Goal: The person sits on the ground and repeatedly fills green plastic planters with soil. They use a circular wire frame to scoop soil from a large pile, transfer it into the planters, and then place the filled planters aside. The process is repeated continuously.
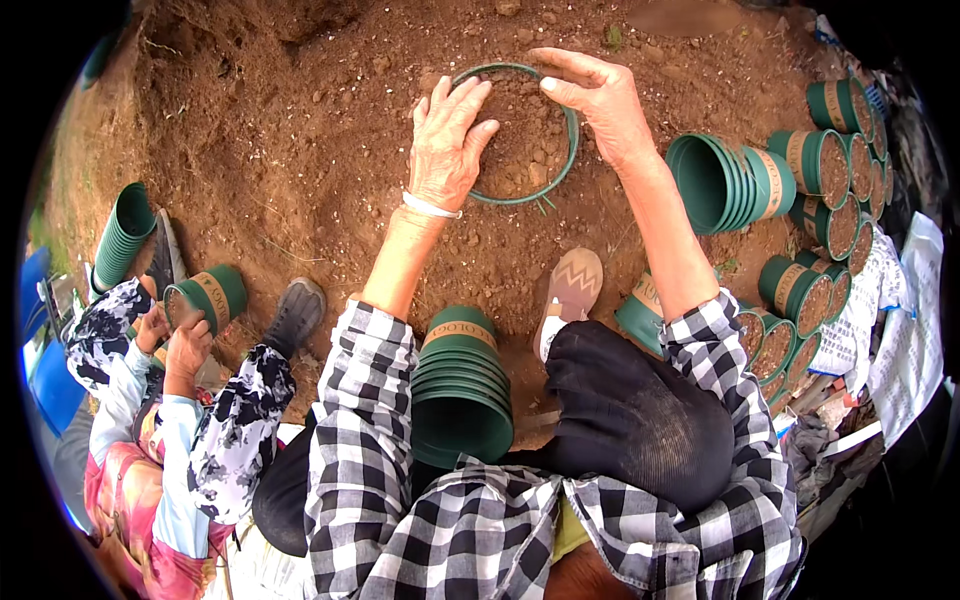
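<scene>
A green plastic plant pot [574,139], full of brown soil [525,150], stands before me with its rim facing up. Over its left rim rests my left hand [448,142], palm down, with the fingertips at the soil's edge and the thumb spread. My right hand [600,105] is at the upper right rim, thumb and fingers apart; whether the thumb touches the rim I cannot tell. Neither hand grips anything. Between my legs lies a stack of nested green pots [461,382], its mouth towards me.
More nested pots [709,184] lie at the right. Several soil-filled pots [799,296] lie on their sides beyond, near white printed sacks [866,307]. At left, a co-worker's hands [187,349] hold a filled pot [214,300] near a tall pot stack [124,232]. Loose soil [300,135] surrounds everything.
</scene>
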### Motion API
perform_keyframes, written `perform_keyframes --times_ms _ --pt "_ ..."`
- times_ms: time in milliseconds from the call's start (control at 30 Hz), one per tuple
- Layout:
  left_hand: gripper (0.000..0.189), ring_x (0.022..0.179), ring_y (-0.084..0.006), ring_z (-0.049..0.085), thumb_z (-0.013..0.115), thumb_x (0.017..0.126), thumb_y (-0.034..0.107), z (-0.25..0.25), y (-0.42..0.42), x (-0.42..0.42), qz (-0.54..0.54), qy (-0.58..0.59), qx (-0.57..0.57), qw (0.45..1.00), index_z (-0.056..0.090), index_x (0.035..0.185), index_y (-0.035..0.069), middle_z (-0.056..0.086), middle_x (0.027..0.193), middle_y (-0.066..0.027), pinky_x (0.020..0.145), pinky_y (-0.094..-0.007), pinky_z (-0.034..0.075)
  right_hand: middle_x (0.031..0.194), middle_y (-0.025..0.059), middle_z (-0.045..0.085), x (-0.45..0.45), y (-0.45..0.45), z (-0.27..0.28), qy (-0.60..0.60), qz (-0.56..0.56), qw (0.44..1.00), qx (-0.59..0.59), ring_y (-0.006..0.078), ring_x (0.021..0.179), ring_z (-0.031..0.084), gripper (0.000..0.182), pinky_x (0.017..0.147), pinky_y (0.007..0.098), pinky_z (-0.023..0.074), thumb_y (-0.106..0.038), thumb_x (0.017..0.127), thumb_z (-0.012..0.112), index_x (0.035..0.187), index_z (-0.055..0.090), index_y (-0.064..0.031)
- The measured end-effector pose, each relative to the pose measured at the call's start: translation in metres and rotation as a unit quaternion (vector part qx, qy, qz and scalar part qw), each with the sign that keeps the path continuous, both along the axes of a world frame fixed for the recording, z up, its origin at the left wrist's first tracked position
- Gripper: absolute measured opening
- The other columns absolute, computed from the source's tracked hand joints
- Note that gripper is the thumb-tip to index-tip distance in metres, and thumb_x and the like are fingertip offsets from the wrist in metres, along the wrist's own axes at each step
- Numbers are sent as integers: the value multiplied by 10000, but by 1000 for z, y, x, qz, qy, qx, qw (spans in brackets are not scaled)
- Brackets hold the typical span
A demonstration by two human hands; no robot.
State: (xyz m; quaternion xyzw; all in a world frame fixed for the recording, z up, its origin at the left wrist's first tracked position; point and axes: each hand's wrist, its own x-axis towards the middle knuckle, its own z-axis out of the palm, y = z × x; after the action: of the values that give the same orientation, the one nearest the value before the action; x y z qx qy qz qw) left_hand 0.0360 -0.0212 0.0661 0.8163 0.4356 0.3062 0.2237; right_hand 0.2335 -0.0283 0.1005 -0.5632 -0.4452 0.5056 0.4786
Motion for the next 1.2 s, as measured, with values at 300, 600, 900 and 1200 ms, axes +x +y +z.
perform_keyframes --times_ms 300,600,900,1200 --pt "378 1144 -334 474 590 717 1 -2 -37 -10 -92 76 39 992 595 1092 39 492 1245 -167 897 -427 422 1146 162 519 -46 -62 4 -352 113 928 47 324 1070 494 565 894 386 428 -59 630 702 1161 517 -7" --pt "223 878 -297 542 614 702 12 7 -30 12 -43 63 56 996 589 923 6 540 1026 -142 731 -358 478 869 145 483 -39 -69 3 -521 131 842 48 323 873 545 235 668 413 483 -74 686 635 859 494 -3" --pt "200 825 -315 577 536 729 -66 3 -38 -7 -77 2 -28 997 603 907 -2 576 891 -143 695 -376 480 865 210 589 -28 -60 -13 -383 104 918 -9 373 797 598 196 694 433 493 -83 694 641 851 590 21" --pt "249 800 -294 585 634 730 -24 11 -27 -4 -77 47 -22 996 595 968 40 565 860 -122 676 -346 490 848 163 572 -41 -63 14 -486 148 860 -45 379 824 577 312 726 449 469 -156 676 703 932 603 -8"
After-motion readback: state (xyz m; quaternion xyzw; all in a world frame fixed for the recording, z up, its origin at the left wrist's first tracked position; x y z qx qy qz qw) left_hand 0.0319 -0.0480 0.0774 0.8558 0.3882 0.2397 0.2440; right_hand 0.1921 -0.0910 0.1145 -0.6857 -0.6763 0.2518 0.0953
